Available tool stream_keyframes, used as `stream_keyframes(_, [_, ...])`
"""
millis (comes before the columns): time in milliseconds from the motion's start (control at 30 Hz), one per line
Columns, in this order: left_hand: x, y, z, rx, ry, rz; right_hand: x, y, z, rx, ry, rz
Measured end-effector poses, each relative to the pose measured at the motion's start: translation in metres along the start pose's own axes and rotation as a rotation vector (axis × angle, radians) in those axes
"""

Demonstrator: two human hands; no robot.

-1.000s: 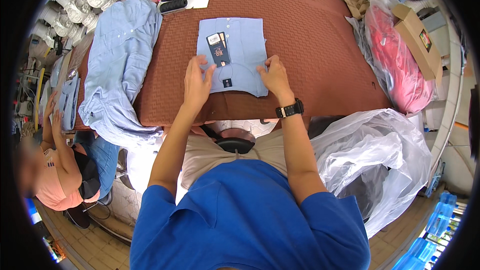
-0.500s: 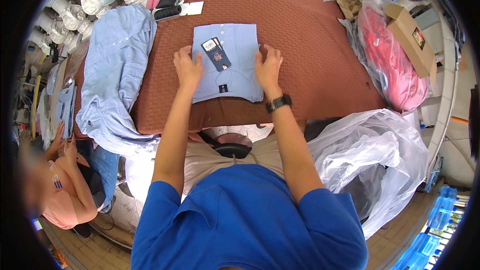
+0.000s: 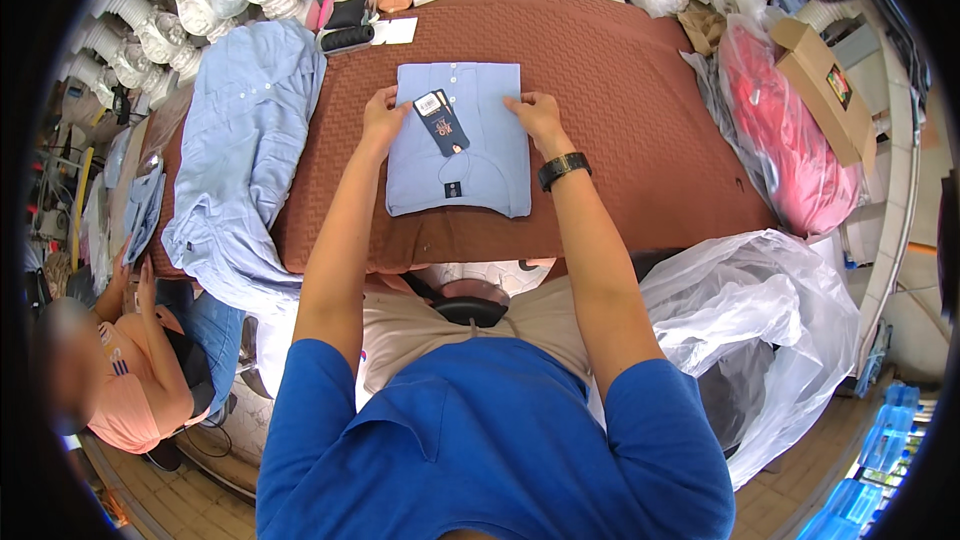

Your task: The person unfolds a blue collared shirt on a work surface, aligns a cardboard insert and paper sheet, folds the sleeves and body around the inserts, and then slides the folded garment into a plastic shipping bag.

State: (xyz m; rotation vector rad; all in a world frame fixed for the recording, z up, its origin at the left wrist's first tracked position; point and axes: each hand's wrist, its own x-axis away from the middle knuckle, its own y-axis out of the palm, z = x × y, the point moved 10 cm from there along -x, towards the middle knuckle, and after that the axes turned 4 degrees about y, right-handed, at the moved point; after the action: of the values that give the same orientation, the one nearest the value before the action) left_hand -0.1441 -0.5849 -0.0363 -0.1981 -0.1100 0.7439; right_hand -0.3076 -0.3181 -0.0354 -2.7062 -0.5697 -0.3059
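Note:
A light blue shirt [image 3: 490, 165], folded into a neat rectangle, lies on the brown cloth in front of me. Dark hang tags [image 3: 441, 127] on a thin string rest on its front, above a small black label [image 3: 453, 190]. At the shirt's left edge my left hand [image 3: 382, 118] is closed, thumb on the fabric and fingers partly hidden along the side. My right hand [image 3: 541, 122], with a dark watch [image 3: 564, 171] on its wrist, grips the opposite edge the same way.
Loose blue shirts [image 3: 235, 130] lie left on the brown-covered table [image 3: 620, 140]. Pink goods in clear plastic [image 3: 785, 130] and a cardboard box [image 3: 825, 90] stand right. A clear plastic bag [image 3: 750, 310] hangs near my right side. Another person [image 3: 140, 370] sits at left.
Both hands have closed onto the shirt's side edges; before, their fingers were spread beside it. The folded shirt looks straighter and flatter. The whole view has shifted slightly.

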Motion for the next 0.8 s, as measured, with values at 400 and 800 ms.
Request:
stream_keyframes(400, [0.009, 0.001, 0.009, 0.054, 0.129, -0.013, -0.003, 0.011, 0.011, -0.379, 0.057, -0.108])
stream_keyframes(800, [0.084, 0.078, 0.100, -0.829, 0.898, -0.088, 0.047, 0.017, -0.056, 0.496, -0.610, 0.289])
